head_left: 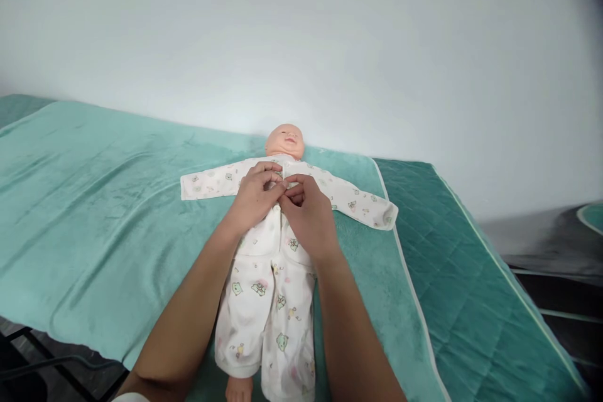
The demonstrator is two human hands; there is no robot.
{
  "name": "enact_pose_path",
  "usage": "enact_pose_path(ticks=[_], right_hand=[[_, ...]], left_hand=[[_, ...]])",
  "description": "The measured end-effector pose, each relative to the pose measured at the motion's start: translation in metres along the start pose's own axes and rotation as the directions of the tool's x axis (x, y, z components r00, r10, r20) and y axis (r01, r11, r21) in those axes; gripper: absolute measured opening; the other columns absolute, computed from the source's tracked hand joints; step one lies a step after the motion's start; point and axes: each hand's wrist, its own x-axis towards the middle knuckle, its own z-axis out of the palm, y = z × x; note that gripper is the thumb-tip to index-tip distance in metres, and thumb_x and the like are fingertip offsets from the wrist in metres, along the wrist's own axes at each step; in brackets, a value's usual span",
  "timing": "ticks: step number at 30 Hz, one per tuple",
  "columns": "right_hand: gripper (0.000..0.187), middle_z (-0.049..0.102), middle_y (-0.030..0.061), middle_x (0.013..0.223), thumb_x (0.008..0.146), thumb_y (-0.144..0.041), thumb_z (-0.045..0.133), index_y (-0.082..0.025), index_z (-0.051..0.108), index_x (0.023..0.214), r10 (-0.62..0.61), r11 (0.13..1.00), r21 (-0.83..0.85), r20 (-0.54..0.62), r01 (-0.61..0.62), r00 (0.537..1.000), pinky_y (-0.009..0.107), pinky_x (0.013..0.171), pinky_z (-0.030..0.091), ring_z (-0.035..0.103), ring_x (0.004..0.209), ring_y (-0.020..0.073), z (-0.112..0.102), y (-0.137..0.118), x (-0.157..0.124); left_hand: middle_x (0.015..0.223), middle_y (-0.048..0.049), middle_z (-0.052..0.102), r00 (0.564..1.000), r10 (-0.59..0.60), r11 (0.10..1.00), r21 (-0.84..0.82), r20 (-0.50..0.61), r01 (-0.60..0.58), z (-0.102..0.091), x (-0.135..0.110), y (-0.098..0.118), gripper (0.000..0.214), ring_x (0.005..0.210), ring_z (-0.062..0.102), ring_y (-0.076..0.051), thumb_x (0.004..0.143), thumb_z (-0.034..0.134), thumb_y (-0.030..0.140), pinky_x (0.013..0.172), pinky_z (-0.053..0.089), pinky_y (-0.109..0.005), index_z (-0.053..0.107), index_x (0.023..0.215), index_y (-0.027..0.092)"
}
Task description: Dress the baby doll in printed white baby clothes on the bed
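A baby doll (284, 140) lies face up, its head towards the wall. It wears a white long-sleeved baby shirt (360, 206) with small printed animals, and matching trousers (288, 326). Both sleeves spread out sideways. At the chest, my left hand (258, 193) is closed on the shirt's front edge, thumb and fingers bent. Right beside it, my right hand (308, 210) pinches the same front opening, the fingertips of both hands meeting. A small button (276, 208) shows just below them. What lies exactly between the fingertips is hidden. One bare foot (239, 389) sticks out of a trouser leg.
A light green blanket (117, 213) with soft folds lies under the doll. Darker green quilted bedding (475, 276) shows at the right. Behind the bed rises a white wall (301, 44). Dark metal frame bars (61, 364) stand at the lower left.
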Motion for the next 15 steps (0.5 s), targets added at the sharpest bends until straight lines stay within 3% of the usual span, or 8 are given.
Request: enact_pose_path(ticks=[6,11,15], right_hand=[[0.027,0.064,0.0025,0.101,0.088,-0.029,0.054,-0.022,0.052,0.114,-0.041,0.975,-0.218,-0.015,0.037,0.999,0.029,0.066,0.042,0.06,0.075,0.0157,-0.001,-0.007,-0.01],[0.001,0.058,0.0071,0.092,0.091,-0.018,0.048,-0.019,0.049,0.09,-0.036,0.795,-0.602,0.076,0.074,0.996,0.03,0.06,0.03,0.056,0.076,0.02,-0.007,-0.024,-0.027],[0.006,0.057,0.0108,0.095,0.091,-0.021,0.052,-0.019,0.046,0.091,0.019,0.703,-0.705,0.153,0.096,0.988,0.031,0.058,0.027,0.057,0.077,0.0228,-0.009,-0.033,-0.035]], left_hand=[[0.125,-0.004,0.063,0.998,0.021,1.0,0.008,-0.055,-0.021,0.001,-0.001,-0.001,0.009,0.121,0.057,-0.02,0.087,0.059,0.021,0.103,0.043,-0.036,0.062,0.079,0.021],[0.127,-0.0038,0.063,0.997,0.056,0.998,0.006,-0.046,-0.056,-0.001,-0.003,-0.003,0.005,0.121,0.057,-0.02,0.086,0.06,0.019,0.102,0.043,-0.037,0.063,0.089,0.022],[0.128,-0.0039,0.063,0.998,0.066,0.998,0.018,-0.014,-0.065,-0.003,-0.005,0.0,0.007,0.121,0.057,-0.021,0.087,0.06,0.02,0.095,0.047,-0.034,0.066,0.09,0.023]])
